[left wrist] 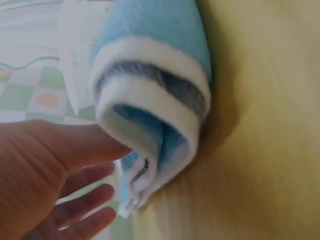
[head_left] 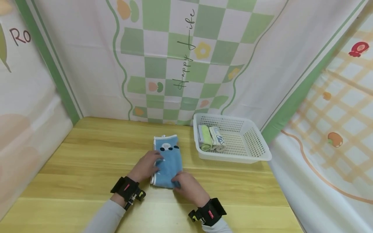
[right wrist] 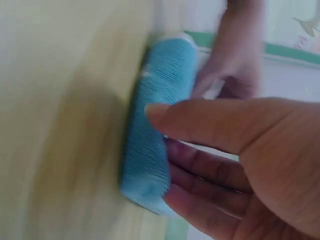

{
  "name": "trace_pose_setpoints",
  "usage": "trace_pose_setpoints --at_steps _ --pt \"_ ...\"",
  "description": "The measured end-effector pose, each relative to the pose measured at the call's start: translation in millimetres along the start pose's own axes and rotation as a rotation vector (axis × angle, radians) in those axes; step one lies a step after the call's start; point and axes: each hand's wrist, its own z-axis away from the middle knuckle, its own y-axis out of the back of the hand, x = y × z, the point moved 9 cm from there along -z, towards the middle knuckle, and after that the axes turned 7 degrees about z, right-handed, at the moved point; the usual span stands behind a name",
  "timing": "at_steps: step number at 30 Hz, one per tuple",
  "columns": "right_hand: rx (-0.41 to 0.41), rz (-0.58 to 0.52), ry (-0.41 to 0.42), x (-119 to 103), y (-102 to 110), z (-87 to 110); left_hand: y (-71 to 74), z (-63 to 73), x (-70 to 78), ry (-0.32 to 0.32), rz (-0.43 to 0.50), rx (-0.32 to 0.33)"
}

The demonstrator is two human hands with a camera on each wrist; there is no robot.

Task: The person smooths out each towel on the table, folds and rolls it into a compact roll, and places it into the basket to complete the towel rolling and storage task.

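Note:
A blue towel (head_left: 167, 166) with white edging and a white cartoon face near its far end lies folded into a narrow strip on the table. At its left edge is my left hand (head_left: 149, 165); in the left wrist view the thumb (left wrist: 95, 145) touches the towel's folded end while the other fingers are spread apart. My right hand (head_left: 187, 186) pinches the near right corner. Seen from the right wrist, the thumb (right wrist: 195, 120) lies over the rounded blue fold (right wrist: 157, 120) and the fingertips meet its side.
A white perforated basket (head_left: 247, 142) stands at the back right. Several rolled cloths, one a green towel (head_left: 206, 137), lie in its left part. The wooden table (head_left: 96, 155) ends against a patterned curtain (head_left: 180, 64).

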Motion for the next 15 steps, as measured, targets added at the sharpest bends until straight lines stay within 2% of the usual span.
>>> trace_pose_setpoints --at_steps 3,5,8,11,15 --pt "0.018 0.108 0.018 -9 -5 -4.9 7.8 12.3 15.2 -0.037 0.01 0.061" --pt "0.04 0.18 0.019 -13 -5 -7.8 7.3 21.8 25.5 -0.066 0.021 0.05" --pt "0.065 0.253 0.008 -12 -6 -10.9 -1.5 36.0 36.0 -0.094 0.017 -0.006" --pt "0.073 0.235 -0.002 -8 -8 -14.4 -12.6 47.3 39.5 -0.101 -0.007 -0.039" --pt "0.046 0.116 -0.024 1 -11 -20.2 -21.3 55.4 39.5 -0.09 -0.043 -0.005"
